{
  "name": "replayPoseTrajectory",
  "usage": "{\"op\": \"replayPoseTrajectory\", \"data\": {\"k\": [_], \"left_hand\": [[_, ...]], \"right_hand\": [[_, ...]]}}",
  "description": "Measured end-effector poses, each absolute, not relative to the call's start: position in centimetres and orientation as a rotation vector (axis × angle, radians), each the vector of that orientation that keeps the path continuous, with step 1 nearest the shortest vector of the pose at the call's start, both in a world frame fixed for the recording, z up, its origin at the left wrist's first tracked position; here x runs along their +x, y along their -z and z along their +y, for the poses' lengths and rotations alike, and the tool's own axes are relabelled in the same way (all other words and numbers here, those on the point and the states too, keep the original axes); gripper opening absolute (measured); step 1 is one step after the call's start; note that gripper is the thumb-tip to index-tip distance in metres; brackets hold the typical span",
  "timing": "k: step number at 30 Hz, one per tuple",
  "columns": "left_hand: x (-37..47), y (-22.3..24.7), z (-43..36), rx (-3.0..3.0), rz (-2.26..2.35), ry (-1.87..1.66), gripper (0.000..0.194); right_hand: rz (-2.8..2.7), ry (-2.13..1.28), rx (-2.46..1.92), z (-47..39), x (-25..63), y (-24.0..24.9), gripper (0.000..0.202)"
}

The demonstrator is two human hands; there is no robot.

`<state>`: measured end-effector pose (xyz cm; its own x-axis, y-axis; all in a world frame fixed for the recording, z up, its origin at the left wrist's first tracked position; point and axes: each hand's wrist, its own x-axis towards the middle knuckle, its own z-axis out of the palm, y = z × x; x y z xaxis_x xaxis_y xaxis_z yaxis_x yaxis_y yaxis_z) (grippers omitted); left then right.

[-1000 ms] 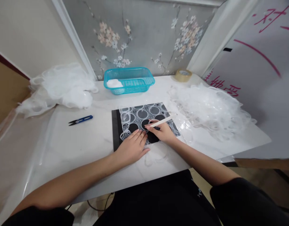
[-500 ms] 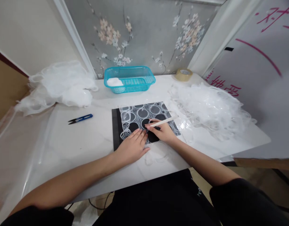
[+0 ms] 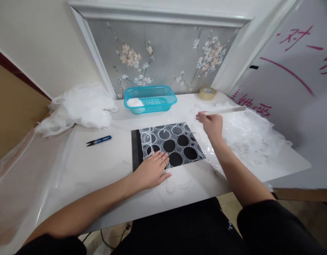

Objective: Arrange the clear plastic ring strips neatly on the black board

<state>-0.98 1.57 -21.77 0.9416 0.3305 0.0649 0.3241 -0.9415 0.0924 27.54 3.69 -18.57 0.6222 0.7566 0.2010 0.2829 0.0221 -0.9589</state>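
Note:
My left hand (image 3: 152, 170) lies flat with fingers stretched over the lower left part of a clear sheet with white ring patterns (image 3: 163, 135). Under that sheet is a black board (image 3: 136, 147), bare along its left side. Several circles in the sheet look darker than the others. Closed around a slim white stick (image 3: 229, 111), my right hand (image 3: 211, 124) is raised beyond the sheet's upper right corner. It is by the left side of a heap of translucent white pieces (image 3: 248, 134). Whether a scrap hangs at its fingertips I cannot make out.
A blue plastic basket (image 3: 150, 106) with something white in it stands at the back. Blue-handled thread snips (image 3: 99, 140) lie left of the board. Another white heap (image 3: 83, 106) is at the back left, and a tape roll (image 3: 207, 93) at the back right.
My right hand has lifted off the sheet and moved up and right with the white stick, uncovering dark circles. My left hand stays on the sheet. The view has tilted up slightly.

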Motion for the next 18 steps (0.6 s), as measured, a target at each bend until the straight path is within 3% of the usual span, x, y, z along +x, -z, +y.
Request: {"op": "replayPoseTrajectory", "data": {"k": [6,12,18], "left_hand": [[-0.5,19.3,4.8,2.799,0.687,-0.380,0.049],[-2.3,19.0,8.1,3.087,0.813,-0.066,0.043],[-7.5,17.5,8.2,3.193,1.126,-0.014,0.053]], "right_hand": [[-0.726,-0.742,-1.456,-0.6,26.6,20.8,0.024],[-0.560,-1.150,-1.188,-1.7,26.4,20.4,0.019],[-0.383,-1.400,-0.883,-1.6,25.3,19.0,0.008]]}}
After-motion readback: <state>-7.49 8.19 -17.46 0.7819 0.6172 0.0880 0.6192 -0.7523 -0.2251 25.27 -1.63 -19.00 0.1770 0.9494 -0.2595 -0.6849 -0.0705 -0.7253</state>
